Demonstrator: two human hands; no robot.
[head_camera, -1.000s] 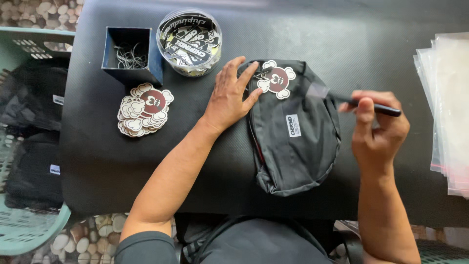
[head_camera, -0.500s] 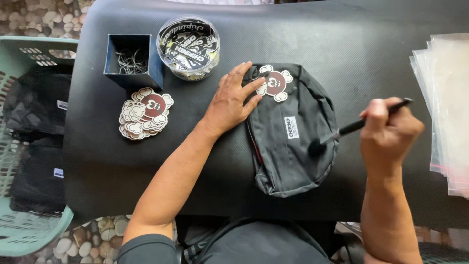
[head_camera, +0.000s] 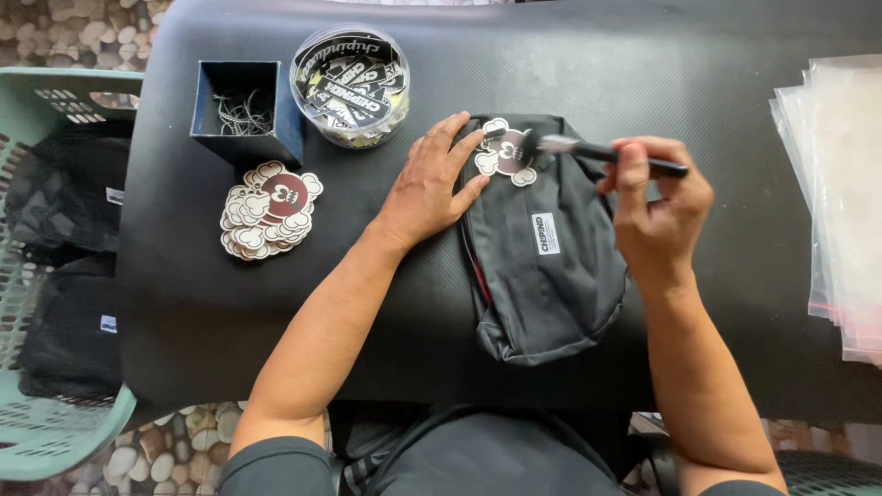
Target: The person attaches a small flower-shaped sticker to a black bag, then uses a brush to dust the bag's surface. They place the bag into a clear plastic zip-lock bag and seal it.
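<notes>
A dark grey pouch bag lies on the black table top in front of me. A cloud-shaped tag with a dark red centre rests on its upper end. My left hand lies flat on the bag's upper left edge, fingertips beside the tag. My right hand grips a black brush by its handle, holding it level with the bristle end over the tag.
A pile of cloud-shaped tags lies at the left. Behind it stand a blue box of ball chains and a round clear tub of stickers. Clear plastic bags are stacked at the right edge. A green basket with dark bags sits at the left.
My right hand swung the brush from the bag's right side up to its top end, over the tag. My left hand stayed on the bag.
</notes>
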